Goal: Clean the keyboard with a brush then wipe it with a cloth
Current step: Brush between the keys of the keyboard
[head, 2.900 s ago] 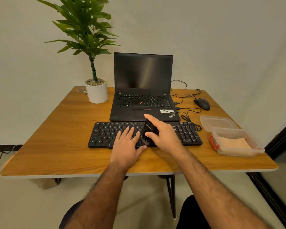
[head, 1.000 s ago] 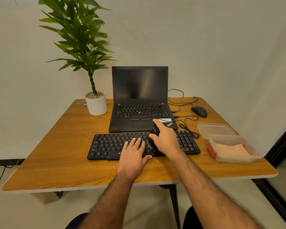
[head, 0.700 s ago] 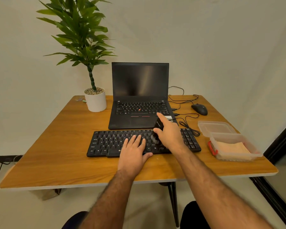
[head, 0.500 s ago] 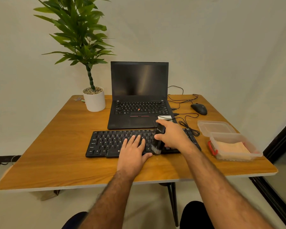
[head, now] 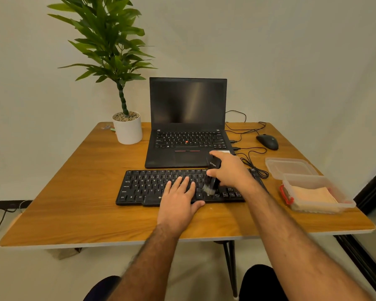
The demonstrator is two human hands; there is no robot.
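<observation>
The black keyboard [head: 161, 185] lies on the wooden bench [head: 74, 203] before the laptop [head: 187, 127]. The left hand [head: 178, 203] rests flat on its keys, fingers spread. The right hand [head: 230, 170] grips a black brush [head: 212, 181], bristles touching the keys.

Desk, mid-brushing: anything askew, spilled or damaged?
Nothing stands out. The keyboard lies square under the left hand; the right hand holds the brush on its keys. The cloth sits in its open container, lid beside it.
</observation>
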